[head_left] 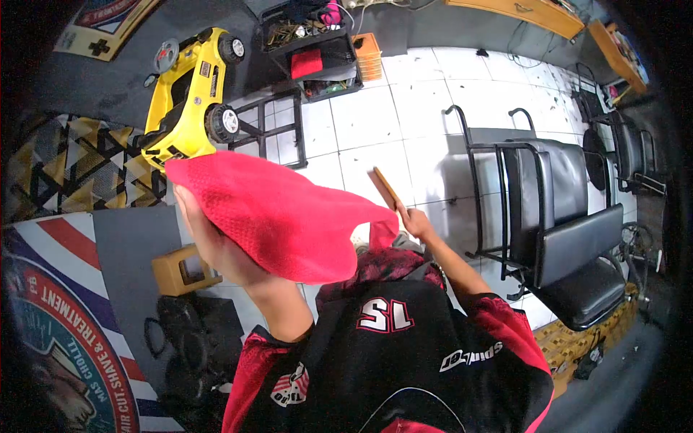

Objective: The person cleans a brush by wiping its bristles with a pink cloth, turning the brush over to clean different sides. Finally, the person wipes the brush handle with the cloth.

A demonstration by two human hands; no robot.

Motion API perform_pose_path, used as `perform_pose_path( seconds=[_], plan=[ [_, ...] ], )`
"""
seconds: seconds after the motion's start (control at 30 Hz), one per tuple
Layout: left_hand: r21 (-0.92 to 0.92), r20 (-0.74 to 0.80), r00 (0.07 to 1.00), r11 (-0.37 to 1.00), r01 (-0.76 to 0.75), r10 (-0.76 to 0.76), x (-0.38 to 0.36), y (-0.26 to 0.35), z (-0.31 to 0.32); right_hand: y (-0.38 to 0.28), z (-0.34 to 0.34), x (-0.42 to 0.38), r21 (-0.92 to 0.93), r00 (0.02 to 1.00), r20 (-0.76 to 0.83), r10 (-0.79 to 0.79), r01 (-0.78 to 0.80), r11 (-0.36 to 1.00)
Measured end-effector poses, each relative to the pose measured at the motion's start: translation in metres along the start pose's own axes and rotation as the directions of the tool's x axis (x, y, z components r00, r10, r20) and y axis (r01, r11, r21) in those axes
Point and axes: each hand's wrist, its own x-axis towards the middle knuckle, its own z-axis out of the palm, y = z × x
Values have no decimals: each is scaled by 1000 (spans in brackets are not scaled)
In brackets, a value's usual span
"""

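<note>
My left hand [188, 215] is raised at the left and draped by a red cloth [281, 216], which it holds up; the fingers are hidden under the fabric. My right hand [413, 221] is held out in the middle of the view, shut on a flat orange-brown comb [386, 187] that points up and away from me. The cloth's trailing corner hangs close to my right wrist. My black and red jersey [390, 353] fills the bottom of the frame.
A yellow toy car [191, 90] stands at the upper left, next to a black tool cart [317, 50]. Black padded chairs [563, 216] stand at the right on a white tiled floor [375, 115]. A small yellow box [184, 270] sits below my left arm.
</note>
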Motion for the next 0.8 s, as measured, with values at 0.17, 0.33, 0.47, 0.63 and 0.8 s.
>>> perform_pose_path(
  seconds=[0.17,0.33,0.47,0.63,0.8],
  plan=[
    [123,18,1000,992,-13,11,-10,-8,36,-157,-70,-42,813,980,173,-96,-87,576],
    [437,132,928,820,-369,347,-12,-5,40,-167,-43,-32,516,779,8,-627,534,670],
    [685,419,699,304,-662,579,-2,28,14,-61,30,7,36,938,262,-227,226,974],
    [602,13,886,704,-377,463,-8,24,-18,35,65,5,-252,967,256,3,64,966],
    [262,-213,954,953,-154,212,-20,32,-9,35,39,1,-266,921,297,253,-175,948]
  ],
)
